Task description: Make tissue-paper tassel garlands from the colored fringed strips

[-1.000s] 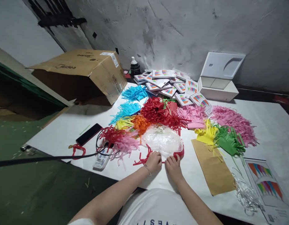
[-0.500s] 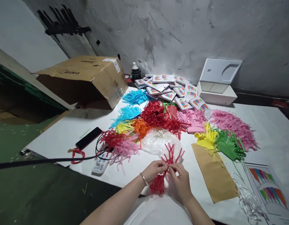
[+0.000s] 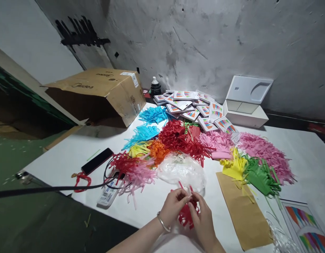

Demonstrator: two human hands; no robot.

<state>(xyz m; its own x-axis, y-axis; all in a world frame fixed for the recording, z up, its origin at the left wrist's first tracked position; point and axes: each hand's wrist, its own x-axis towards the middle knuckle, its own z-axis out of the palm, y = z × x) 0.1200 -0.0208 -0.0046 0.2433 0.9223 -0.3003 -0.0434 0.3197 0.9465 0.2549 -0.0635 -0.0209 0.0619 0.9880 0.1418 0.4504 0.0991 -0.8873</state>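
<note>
Near the table's front edge, my left hand (image 3: 175,204) and my right hand (image 3: 203,215) meet, fingertips pinched together on a red tissue-paper tassel (image 3: 185,215). Its cut strips hang below and between the hands, and a few poke up above the fingers. My fingers hide the middle of the tassel. A bracelet (image 3: 163,222) circles my left wrist. Just beyond the hands lies a crumpled clear plastic bag (image 3: 182,168). Behind it spreads a heap of red fringed paper (image 3: 174,135).
Blue (image 3: 143,133), orange (image 3: 157,151), pink (image 3: 265,154), yellow (image 3: 234,165) and green fringed bundles (image 3: 261,175) surround the bag. Printed packets (image 3: 186,95) pile up behind. Also present are a cardboard box (image 3: 109,89), phone (image 3: 97,161), black cable (image 3: 59,189), brown paper (image 3: 241,214) and white box (image 3: 246,114).
The red strips that fanned out above my fingers now mostly hang down or are bunched between my hands. Both hands have drawn closer together and sit slightly lower in view.
</note>
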